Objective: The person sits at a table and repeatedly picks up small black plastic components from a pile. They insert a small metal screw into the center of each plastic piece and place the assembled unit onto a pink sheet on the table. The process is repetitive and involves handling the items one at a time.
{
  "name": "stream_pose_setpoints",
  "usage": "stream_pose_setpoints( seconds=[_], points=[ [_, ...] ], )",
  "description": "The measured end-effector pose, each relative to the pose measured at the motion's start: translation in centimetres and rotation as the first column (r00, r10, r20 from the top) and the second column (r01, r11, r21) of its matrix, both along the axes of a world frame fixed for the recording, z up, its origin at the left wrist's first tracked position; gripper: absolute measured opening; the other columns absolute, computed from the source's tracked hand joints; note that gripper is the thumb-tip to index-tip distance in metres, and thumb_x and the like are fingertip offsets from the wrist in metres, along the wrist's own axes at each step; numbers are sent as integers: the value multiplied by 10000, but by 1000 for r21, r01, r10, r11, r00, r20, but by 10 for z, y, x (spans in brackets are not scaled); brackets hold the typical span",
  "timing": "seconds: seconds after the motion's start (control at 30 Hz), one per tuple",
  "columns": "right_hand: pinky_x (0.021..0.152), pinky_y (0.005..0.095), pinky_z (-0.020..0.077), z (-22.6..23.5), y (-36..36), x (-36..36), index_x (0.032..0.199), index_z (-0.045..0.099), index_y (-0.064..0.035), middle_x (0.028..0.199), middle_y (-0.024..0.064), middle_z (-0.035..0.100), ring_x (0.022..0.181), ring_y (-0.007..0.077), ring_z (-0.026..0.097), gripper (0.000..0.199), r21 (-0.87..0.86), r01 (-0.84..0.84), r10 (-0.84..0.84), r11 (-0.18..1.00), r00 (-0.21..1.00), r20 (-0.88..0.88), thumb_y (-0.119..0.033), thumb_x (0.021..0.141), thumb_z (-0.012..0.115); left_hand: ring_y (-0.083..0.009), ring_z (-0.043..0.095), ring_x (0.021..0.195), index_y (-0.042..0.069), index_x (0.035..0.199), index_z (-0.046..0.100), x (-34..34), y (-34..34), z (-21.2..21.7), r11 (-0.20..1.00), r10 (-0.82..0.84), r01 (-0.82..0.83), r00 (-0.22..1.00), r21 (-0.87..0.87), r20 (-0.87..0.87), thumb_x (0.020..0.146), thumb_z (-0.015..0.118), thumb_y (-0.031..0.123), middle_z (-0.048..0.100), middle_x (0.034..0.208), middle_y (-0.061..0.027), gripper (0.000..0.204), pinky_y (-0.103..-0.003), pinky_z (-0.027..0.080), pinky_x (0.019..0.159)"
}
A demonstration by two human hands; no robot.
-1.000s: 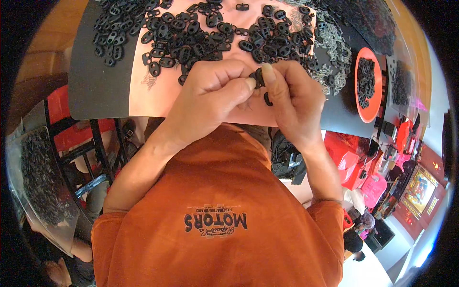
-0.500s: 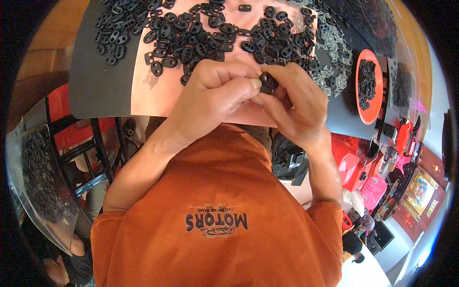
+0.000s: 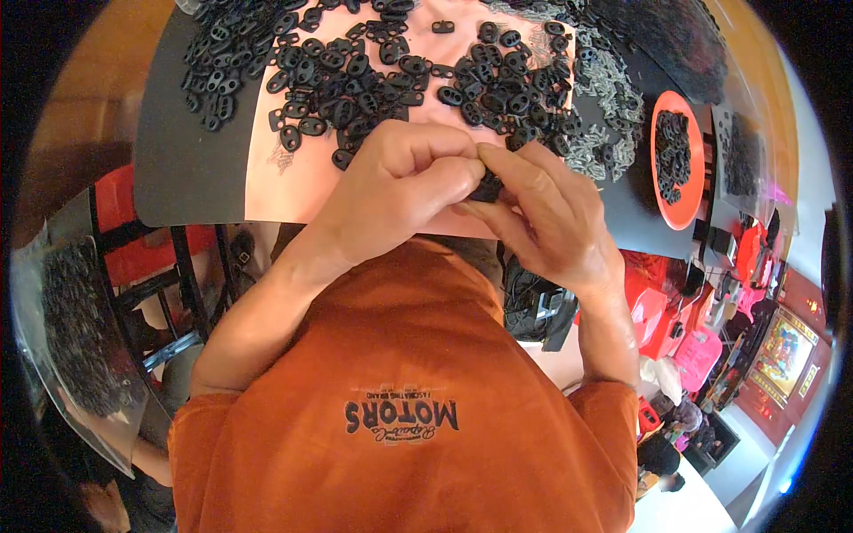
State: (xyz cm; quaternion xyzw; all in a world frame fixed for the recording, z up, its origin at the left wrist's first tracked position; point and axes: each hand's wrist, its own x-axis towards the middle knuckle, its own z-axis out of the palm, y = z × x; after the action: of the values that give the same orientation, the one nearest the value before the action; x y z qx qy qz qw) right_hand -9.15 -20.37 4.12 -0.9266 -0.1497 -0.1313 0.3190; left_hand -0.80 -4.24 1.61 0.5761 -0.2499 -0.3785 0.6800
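Over the front of a pink sheet (image 3: pixel 306 197), my two hands meet at the fingertips. My right hand (image 3: pixel 560 213) is closed around a black plastic cord lock (image 3: pixel 488 187), mostly covered by its fingers. My left hand (image 3: pixel 404 178) is closed, its fingers curled and its thumb pressed up against the right fingertips; whatever it pinches is hidden. Just beyond my hands lie loose black two-hole cord locks (image 3: pixel 342 111) in heaps on the sheet. Small silver springs (image 3: pixel 609 115) are piled to their right.
An orange dish (image 3: pixel 690 182) of black parts stands on the dark table (image 3: pixel 191 178) at right. More black pieces (image 3: pixel 213 67) are heaped at far left. A clear bag (image 3: pixel 84 329) of black parts and another person's arm (image 3: pixel 107 422) show at lower left, near a red chair (image 3: pixel 124 209).
My right hand has turned and its fingers have closed over the cord lock, which showed its holes before. My left hand stays close against it. The whole view has shifted slightly.
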Motion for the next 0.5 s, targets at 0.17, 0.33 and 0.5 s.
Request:
stream_pose_setpoints(
  seconds=[0.17, 0.33, 0.5],
  points=[
    [465, 302, 447, 3, 0, -3, 1128, 549, -14, 704, 87, 505, 552, 210, 551, 484, -23, 3, -3, 1000, 1000, -20, -53, 677, 721, -22, 372, 533, 25, 693, 533, -1, -1, -2, 999, 4, -3, 1000, -32, 29, 830, 485, 120, 404, 578, 54, 173, -211, 295, 478],
    [466, 304, 452, -1, -3, -5, 1111, 567, -10, 716, 87, 515, 551, 210, 557, 466, -8, -9, 9, 1000, 1000, -12, -52, 673, 722, -17, 379, 569, 9, 595, 384, -2, -1, 0, 997, -22, 14, 994, -81, -103, 834, 456, 45, 368, 588, 33, 253, -194, 434, 486],
    [450, 264, 400, 0, 2, -4, 1012, 581, 2, 708, 78, 525, 531, 157, 519, 339, 41, 37, -35, 998, 998, -49, -58, 709, 721, -32, 378, 587, 8, 659, 450, -2, 2, -3, 1000, -6, 6, 1000, -21, -3, 825, 468, 88, 393, 622, 35, 185, -210, 358, 513]
  ],
)
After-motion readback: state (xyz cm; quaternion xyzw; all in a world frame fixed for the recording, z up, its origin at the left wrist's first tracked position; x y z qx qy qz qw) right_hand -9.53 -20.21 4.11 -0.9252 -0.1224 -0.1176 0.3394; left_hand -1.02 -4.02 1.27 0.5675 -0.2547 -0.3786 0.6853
